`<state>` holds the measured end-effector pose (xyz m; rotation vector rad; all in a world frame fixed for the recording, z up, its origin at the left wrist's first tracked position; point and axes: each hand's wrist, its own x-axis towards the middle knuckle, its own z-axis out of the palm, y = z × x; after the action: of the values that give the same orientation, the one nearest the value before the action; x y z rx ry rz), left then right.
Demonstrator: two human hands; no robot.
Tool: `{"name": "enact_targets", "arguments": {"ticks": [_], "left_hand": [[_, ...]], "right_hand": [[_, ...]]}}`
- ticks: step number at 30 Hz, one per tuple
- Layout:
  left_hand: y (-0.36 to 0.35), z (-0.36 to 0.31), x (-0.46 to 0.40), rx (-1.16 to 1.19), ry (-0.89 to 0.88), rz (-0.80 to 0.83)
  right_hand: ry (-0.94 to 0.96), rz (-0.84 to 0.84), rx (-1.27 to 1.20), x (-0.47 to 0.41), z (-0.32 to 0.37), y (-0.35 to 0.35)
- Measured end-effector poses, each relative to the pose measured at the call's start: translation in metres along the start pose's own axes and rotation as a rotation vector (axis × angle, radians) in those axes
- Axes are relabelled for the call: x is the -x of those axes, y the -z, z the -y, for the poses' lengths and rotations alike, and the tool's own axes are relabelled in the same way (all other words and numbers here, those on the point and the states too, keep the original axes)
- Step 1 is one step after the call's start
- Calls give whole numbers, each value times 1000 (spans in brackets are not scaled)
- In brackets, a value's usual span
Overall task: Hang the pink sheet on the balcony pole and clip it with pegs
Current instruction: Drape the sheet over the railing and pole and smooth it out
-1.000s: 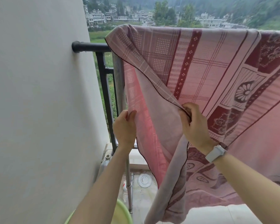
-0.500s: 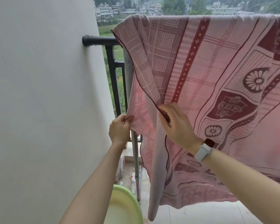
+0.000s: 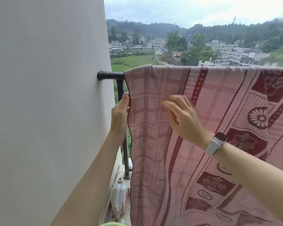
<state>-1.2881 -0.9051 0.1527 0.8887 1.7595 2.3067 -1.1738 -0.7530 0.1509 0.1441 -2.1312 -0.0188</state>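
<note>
The pink sheet [image 3: 219,128] hangs draped over the balcony pole [image 3: 110,75], covering all but its wall end. Below that pole, your left hand [image 3: 120,115] pinches the sheet's left edge; your right hand [image 3: 183,118], fingers loosely apart, touches its front.

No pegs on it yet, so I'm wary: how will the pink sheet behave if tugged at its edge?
Probably floppy: the pink sheet drapes in soft folds over the pole. Likely light, since the left hand holds its edge by the fingertips. Unpegged, it may slide along.
</note>
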Motion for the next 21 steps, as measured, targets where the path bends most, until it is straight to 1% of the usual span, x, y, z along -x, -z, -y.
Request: {"name": "enact_targets", "arguments": {"ticks": [3, 5, 6, 8, 11, 13, 15, 16, 17, 20, 21], "left_hand": [[-7, -21, -17, -81, -140, -115], [-10, -36, -33, -120, -204, -154], [-11, -42, -40, -139, -220, -173], [-10, -51, -56, -163, -219, -199], [-13, -57, -74, -177, -216, -190], [-17, -62, -85, -169, -225, -192], [-23, -71, -98, -160, -227, -208], [-26, -77, -104, -170, -236, -219], [-29, -84, -111, -192, -262, -241], [-35, -111, -131, -270, -477, -348], [-36, -119, -135, -280, -528, -361]], "right_hand": [[36, -121, 128, -27, -14, 13], [10, -143, 213, -46, -26, 24], [-22, -116, 243, -55, -30, 30], [-124, -3, 251, -74, -39, 39], [-326, 154, 62, -99, -48, 46], [-423, 191, -69, -111, -52, 48], [-455, 201, -35, -123, -60, 51], [-461, 190, 11, -130, -65, 53], [-470, 143, 46, -139, -70, 55], [-445, -110, 103, -175, -77, 63], [-417, -145, 110, -184, -76, 63]]}}
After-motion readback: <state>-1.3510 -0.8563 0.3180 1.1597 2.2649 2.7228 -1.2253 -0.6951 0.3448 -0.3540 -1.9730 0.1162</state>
